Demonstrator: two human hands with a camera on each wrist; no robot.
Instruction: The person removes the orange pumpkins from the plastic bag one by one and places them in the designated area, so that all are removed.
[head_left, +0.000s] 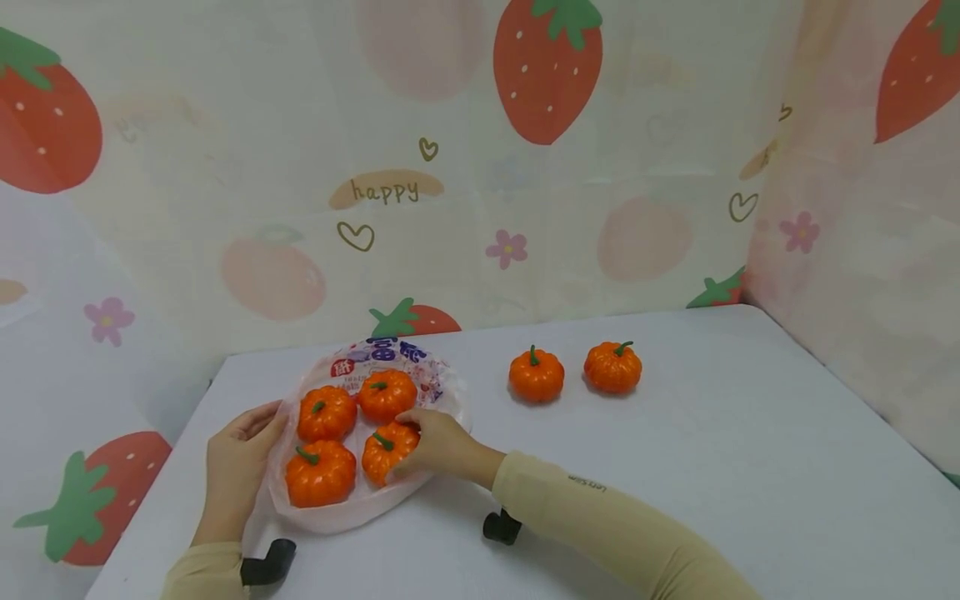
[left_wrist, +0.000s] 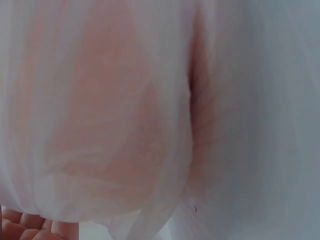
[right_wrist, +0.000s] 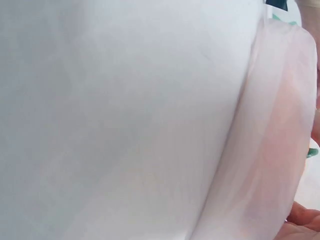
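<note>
A white translucent plastic bag (head_left: 330, 523) with printed lettering lies opened wide, with several small orange pumpkins with green stems inside. My left hand (head_left: 236, 467) holds the bag's left edge between thumb and fingers. Reaching in over the right rim, my right hand (head_left: 446, 446) grips the near right pumpkin (head_left: 381, 458), thumb in front and fingers behind. The others inside are a near left pumpkin (head_left: 321, 479), a far left pumpkin (head_left: 327, 417) and a far right pumpkin (head_left: 387, 396). Bag film fills much of the left wrist view, with fingertips (left_wrist: 35, 227) at the lower left.
Two more pumpkins stand on the white table (head_left: 712, 467) to the right of the bag: one upright pumpkin (head_left: 537, 379) and one tilted pumpkin (head_left: 613, 371). A strawberry-printed cloth (head_left: 480, 192) hangs behind the table. Black wrist mounts (head_left: 270, 562) show near both wrists.
</note>
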